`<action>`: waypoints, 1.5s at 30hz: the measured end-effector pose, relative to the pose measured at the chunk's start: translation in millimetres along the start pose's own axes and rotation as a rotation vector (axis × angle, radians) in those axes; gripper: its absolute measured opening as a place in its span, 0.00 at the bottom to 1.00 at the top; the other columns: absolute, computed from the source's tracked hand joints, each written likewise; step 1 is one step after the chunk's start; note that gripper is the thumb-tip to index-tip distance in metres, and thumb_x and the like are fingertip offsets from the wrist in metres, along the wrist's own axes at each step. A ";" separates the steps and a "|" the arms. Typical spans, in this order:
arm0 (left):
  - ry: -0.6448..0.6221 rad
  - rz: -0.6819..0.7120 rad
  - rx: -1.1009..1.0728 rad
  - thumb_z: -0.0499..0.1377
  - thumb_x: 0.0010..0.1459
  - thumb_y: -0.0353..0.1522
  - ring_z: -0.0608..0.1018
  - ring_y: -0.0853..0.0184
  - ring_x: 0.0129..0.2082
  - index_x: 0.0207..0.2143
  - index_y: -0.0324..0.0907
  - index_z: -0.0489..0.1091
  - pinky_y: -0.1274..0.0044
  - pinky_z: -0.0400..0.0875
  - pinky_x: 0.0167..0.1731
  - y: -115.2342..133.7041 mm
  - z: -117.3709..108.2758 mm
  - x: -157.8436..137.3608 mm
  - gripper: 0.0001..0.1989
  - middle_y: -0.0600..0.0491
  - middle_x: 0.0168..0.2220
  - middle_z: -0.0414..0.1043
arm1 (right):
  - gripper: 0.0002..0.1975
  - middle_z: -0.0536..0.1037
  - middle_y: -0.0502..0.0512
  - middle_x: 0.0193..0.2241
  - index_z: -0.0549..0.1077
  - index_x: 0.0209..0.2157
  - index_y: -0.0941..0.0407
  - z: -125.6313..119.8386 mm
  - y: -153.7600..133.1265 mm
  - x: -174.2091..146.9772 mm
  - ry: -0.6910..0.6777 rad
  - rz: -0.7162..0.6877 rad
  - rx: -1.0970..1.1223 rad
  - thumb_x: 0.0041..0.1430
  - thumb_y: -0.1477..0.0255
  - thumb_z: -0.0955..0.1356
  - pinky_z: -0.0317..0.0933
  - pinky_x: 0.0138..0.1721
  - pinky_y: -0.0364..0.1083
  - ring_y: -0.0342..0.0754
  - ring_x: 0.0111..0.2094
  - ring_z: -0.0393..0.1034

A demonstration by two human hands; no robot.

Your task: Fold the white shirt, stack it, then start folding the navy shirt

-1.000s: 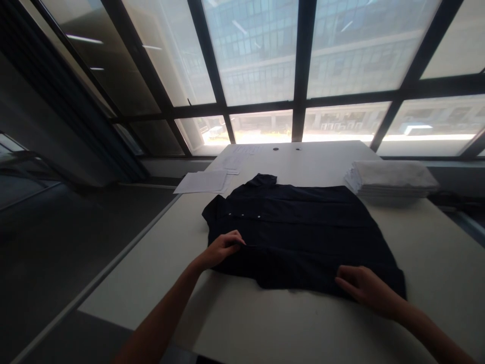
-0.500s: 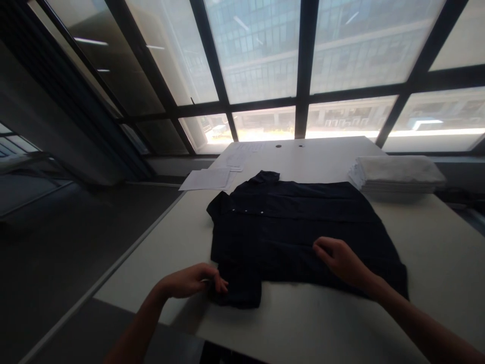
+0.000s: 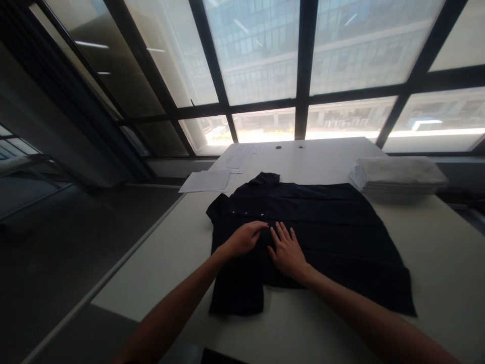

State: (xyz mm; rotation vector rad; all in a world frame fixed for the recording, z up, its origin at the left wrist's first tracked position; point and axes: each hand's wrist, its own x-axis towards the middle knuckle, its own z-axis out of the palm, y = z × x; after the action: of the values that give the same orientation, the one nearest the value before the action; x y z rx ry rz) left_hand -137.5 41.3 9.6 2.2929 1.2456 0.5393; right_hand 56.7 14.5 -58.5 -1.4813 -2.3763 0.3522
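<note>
A dark navy short-sleeved shirt [image 3: 326,227] lies spread on the white table, its collar to the left and its hem to the right. A few small white buttons show along its front. My right hand [image 3: 288,255] rests flat on the middle of the shirt, fingers spread. Just left of it, my left hand [image 3: 242,240] is on the shirt front with bent fingers and thumb brought together on the cloth near the buttons. What lies under its fingertips is partly hidden. The two hands' fingertips almost meet. The near sleeve [image 3: 238,298] lies flat toward me.
White paper sheets [image 3: 206,181] lie at the table's left edge. A stack of folded pale cloth [image 3: 401,174] stands at the right. Large windows [image 3: 261,55] rise behind the white table [image 3: 326,156]. A dark object [image 3: 217,357] shows at the bottom edge.
My left hand has left the near sleeve and moved up and right onto the shirt front. My right hand has shifted left and flattened. The near sleeve and hem now lie flatter toward me.
</note>
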 end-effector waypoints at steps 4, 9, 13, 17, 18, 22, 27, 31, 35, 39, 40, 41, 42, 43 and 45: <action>-0.081 0.046 0.176 0.54 0.67 0.30 0.61 0.56 0.68 0.63 0.44 0.66 0.57 0.52 0.67 -11.5 42.2 34.3 0.22 0.46 0.67 0.62 | 0.43 0.42 0.70 0.72 0.50 0.70 0.69 2.5 0.5 -4.5 0.022 0.111 -0.022 0.65 0.53 0.60 0.27 0.69 0.62 0.62 0.72 0.32; -0.107 0.126 0.279 0.53 0.70 0.38 0.50 0.57 0.72 0.68 0.51 0.57 0.56 0.45 0.69 -31.5 56.7 35.8 0.26 0.52 0.72 0.50 | 0.45 0.39 0.69 0.72 0.48 0.71 0.69 -4.7 16.4 -16.3 0.009 0.170 -0.040 0.66 0.50 0.58 0.26 0.69 0.60 0.60 0.73 0.30; -0.094 0.144 0.273 0.52 0.71 0.40 0.51 0.57 0.72 0.69 0.54 0.56 0.57 0.45 0.69 -36.3 53.4 30.5 0.26 0.53 0.72 0.50 | 0.40 0.41 0.65 0.72 0.49 0.71 0.63 -19.7 52.7 -40.2 0.008 0.235 -0.100 0.68 0.51 0.57 0.28 0.69 0.61 0.58 0.73 0.32; -0.083 0.138 0.242 0.52 0.71 0.40 0.51 0.57 0.72 0.68 0.54 0.57 0.57 0.45 0.69 -36.1 53.1 30.7 0.25 0.54 0.71 0.51 | 0.36 0.44 0.62 0.72 0.52 0.71 0.57 -35.4 100.8 -71.4 0.047 0.373 -0.190 0.70 0.52 0.54 0.31 0.69 0.61 0.57 0.73 0.35; -0.080 0.138 0.233 0.53 0.71 0.40 0.51 0.57 0.72 0.68 0.54 0.58 0.57 0.44 0.69 -36.0 53.3 31.0 0.25 0.54 0.71 0.51 | 0.36 0.44 0.62 0.72 0.52 0.71 0.57 -38.3 112.1 -78.7 0.059 0.405 -0.212 0.70 0.52 0.54 0.31 0.69 0.62 0.57 0.72 0.35; -0.076 0.135 0.217 0.54 0.70 0.39 0.52 0.57 0.72 0.68 0.54 0.58 0.57 0.44 0.69 -35.5 53.4 31.6 0.25 0.54 0.71 0.52 | 0.35 0.47 0.62 0.72 0.53 0.71 0.56 -45.4 146.6 -98.3 0.092 0.521 -0.286 0.70 0.52 0.53 0.33 0.69 0.62 0.57 0.72 0.35; -0.081 0.133 0.227 0.53 0.70 0.38 0.51 0.57 0.72 0.68 0.53 0.58 0.57 0.44 0.69 -34.5 52.4 31.2 0.25 0.53 0.71 0.52 | 0.36 0.49 0.67 0.71 0.54 0.71 0.58 -50.8 158.7 -92.4 0.128 0.652 -0.274 0.71 0.52 0.50 0.37 0.67 0.66 0.61 0.72 0.37; -0.081 0.133 0.236 0.53 0.70 0.38 0.52 0.57 0.72 0.68 0.53 0.58 0.56 0.45 0.69 -34.9 53.0 31.2 0.25 0.54 0.71 0.51 | 0.34 0.47 0.67 0.72 0.54 0.70 0.60 -52.6 141.0 -80.7 0.215 0.526 -0.196 0.72 0.54 0.51 0.37 0.68 0.65 0.60 0.72 0.34; -0.072 0.139 0.239 0.54 0.70 0.38 0.52 0.57 0.72 0.68 0.53 0.59 0.57 0.45 0.69 -34.8 53.6 31.0 0.25 0.53 0.71 0.52 | 0.31 0.47 0.57 0.72 0.51 0.72 0.53 -48.2 112.9 -78.1 0.109 0.218 -0.065 0.72 0.56 0.54 0.41 0.69 0.61 0.54 0.72 0.36; -0.068 0.138 0.242 0.54 0.70 0.38 0.52 0.57 0.72 0.68 0.54 0.58 0.57 0.45 0.69 -33.8 53.1 30.3 0.26 0.54 0.71 0.51 | 0.32 0.49 0.53 0.72 0.51 0.71 0.50 -41.9 105.3 -79.6 0.012 0.183 -0.112 0.71 0.56 0.57 0.37 0.69 0.63 0.55 0.72 0.38; -0.070 0.136 0.242 0.54 0.70 0.38 0.52 0.57 0.72 0.68 0.54 0.58 0.57 0.45 0.69 -33.6 52.9 30.2 0.26 0.54 0.71 0.51 | 0.32 0.49 0.54 0.72 0.52 0.71 0.50 -41.4 108.6 -79.8 0.019 0.236 -0.143 0.71 0.55 0.57 0.36 0.69 0.63 0.56 0.72 0.38; -0.075 0.133 0.243 0.53 0.70 0.38 0.52 0.57 0.72 0.68 0.54 0.58 0.57 0.45 0.69 -33.4 52.7 30.2 0.26 0.54 0.71 0.51 | 0.32 0.49 0.55 0.72 0.53 0.71 0.51 -41.6 113.7 -79.9 0.031 0.295 -0.175 0.70 0.55 0.56 0.36 0.69 0.64 0.57 0.72 0.38; -0.081 0.130 0.245 0.53 0.70 0.38 0.52 0.57 0.72 0.68 0.54 0.57 0.57 0.45 0.69 -33.3 52.5 30.3 0.26 0.54 0.72 0.51 | 0.32 0.48 0.55 0.72 0.54 0.71 0.52 -42.5 120.4 -80.1 0.042 0.350 -0.205 0.70 0.55 0.56 0.36 0.69 0.64 0.57 0.72 0.37; -0.086 0.126 0.246 0.53 0.70 0.38 0.52 0.57 0.72 0.69 0.54 0.57 0.57 0.45 0.69 -33.1 52.3 30.4 0.26 0.55 0.72 0.50 | 0.32 0.48 0.56 0.72 0.54 0.71 0.52 -44.1 128.2 -80.3 0.048 0.399 -0.231 0.70 0.54 0.55 0.36 0.68 0.64 0.58 0.72 0.37; -0.095 0.119 0.249 0.53 0.70 0.39 0.51 0.57 0.72 0.69 0.54 0.57 0.57 0.45 0.69 -32.6 51.8 30.7 0.26 0.55 0.72 0.50 | 0.33 0.49 0.58 0.72 0.54 0.71 0.54 -48.9 145.4 -81.4 0.054 0.484 -0.273 0.70 0.55 0.55 0.38 0.68 0.64 0.58 0.72 0.38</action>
State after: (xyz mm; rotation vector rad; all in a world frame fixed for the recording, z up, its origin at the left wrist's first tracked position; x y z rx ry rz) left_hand -115.5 71.7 -47.6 2.5793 1.1936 0.3256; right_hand 229.0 6.0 -78.4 -2.1634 -2.0617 0.0926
